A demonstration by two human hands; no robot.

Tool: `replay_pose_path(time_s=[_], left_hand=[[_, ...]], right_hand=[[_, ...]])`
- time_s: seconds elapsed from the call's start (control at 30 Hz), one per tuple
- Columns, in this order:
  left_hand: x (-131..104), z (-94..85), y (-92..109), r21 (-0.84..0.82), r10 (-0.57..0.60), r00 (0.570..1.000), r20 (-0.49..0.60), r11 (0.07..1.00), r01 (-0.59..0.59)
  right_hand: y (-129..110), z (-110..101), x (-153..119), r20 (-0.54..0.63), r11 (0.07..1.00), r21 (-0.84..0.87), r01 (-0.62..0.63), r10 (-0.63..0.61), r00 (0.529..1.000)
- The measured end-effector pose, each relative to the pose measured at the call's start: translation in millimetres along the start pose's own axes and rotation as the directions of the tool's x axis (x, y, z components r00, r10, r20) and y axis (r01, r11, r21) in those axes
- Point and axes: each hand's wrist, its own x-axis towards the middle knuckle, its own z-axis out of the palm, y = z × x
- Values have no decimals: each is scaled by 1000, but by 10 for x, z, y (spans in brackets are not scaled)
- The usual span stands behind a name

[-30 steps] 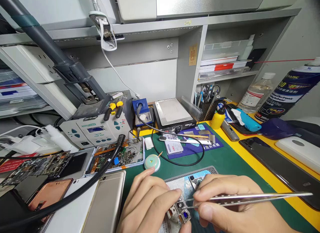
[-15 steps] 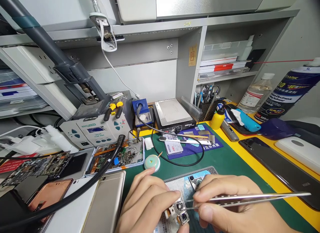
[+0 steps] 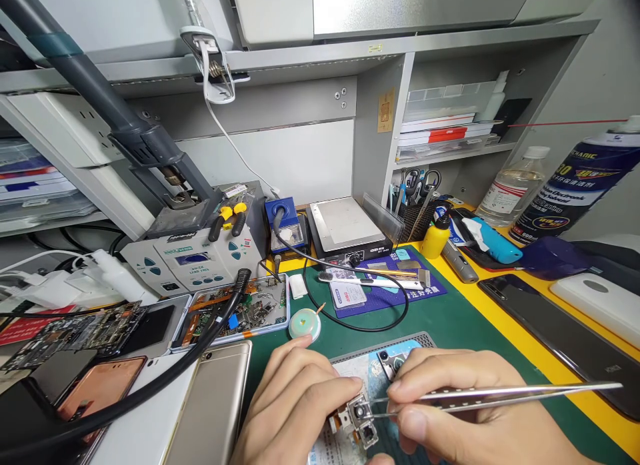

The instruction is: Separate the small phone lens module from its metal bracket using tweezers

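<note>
A small metal phone camera module with two square lens units is gripped in my left hand, its fingers bent along the module's upper left side. My right hand is closed round silver tweezers. The tweezers' tips reach the right edge of the upper lens unit; whether they grip it I cannot tell. Behind my right fingers lies a partly covered phone part with a black camera opening. Beneath the hands is a printed light-blue and white sheet on a grey-edged mat.
Left of my hands lie a gold phone and a thick black hose. A tray of circuit parts, a solder wick spool and a toothbrush lie beyond them. A dark phone lies at the right.
My left thumb has shifted slightly lower and right. The module has tilted a little, while my right hand and the tweezers stay nearly in place.
</note>
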Motion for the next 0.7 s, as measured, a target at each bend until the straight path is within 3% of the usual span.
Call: replay_pose_path(time_s=[0.33,0.5,0.7], left_hand=[[48,-29,29,57,0,1000,-27,998,1],[38,-13,62,24,-75,994,-75,997,77],[55,-74,13,43,21,1000,-16,999,-21]], right_hand=[[6,-16,-1,19,1000,-23,-22,22,1000],[-1,-10,23,9,1000,11,24,-24,1000],[-9,-14,-15,7,999,-27,18,-17,1000]])
